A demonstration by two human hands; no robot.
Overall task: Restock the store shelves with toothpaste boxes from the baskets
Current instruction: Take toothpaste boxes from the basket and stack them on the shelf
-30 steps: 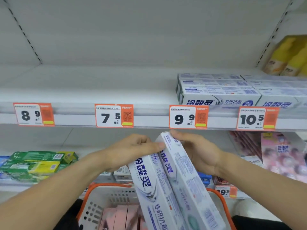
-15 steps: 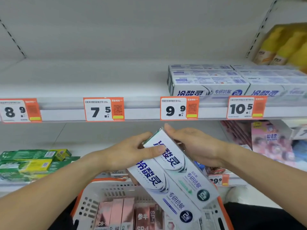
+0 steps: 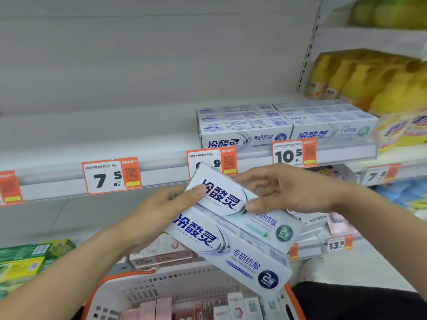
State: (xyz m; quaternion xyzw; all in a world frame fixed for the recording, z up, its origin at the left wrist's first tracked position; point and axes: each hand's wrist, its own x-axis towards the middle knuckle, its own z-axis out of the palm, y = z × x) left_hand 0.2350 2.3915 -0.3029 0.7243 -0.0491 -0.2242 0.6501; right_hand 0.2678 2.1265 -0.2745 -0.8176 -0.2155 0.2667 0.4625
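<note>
Two white toothpaste boxes with blue lettering are held side by side above the basket. My left hand grips them from the left, thumb on the upper box, with the lower box against its fingers. My right hand pinches the upper box from the right. Both boxes slope down to the right. Matching white boxes are stacked on the upper shelf above the 9.9 and 10.5 tags.
The white basket with orange rim holds several pink and white boxes. The shelf's left part above the 7.5 tag is bare. Green boxes lie lower left, yellow packs upper right, more products on the lower shelf.
The boxes have risen and turned from near-upright to lying sloped, faces toward me. The view has swung right and closer to the shelf. My right thumb now presses the upper box.
</note>
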